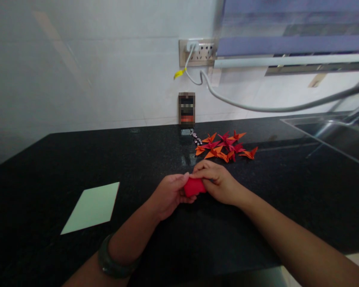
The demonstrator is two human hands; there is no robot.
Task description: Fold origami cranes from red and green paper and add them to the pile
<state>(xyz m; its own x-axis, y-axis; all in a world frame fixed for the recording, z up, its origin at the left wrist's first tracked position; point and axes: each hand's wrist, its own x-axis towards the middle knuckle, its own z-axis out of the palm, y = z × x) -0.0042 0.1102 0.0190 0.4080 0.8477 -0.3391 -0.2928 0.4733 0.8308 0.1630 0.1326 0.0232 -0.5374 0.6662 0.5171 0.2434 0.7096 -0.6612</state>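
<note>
Between my two hands is a piece of folded red paper, held just above the black counter. My left hand grips its left side, thumb on top and fingers beneath. From the right, my right hand pinches the paper's upper right edge, its fingers bent over it. The folds on the underside are hidden. Beyond my hands lies a cluster of several orange and red origami cranes. To the left, pale green square sheets of paper lie flat in what looks like a stack.
A phone-like device, blurred out, leans on the wall with a patterned strap beside it. A white cable runs from the wall socket to the right. The sink is at the right end of the black counter.
</note>
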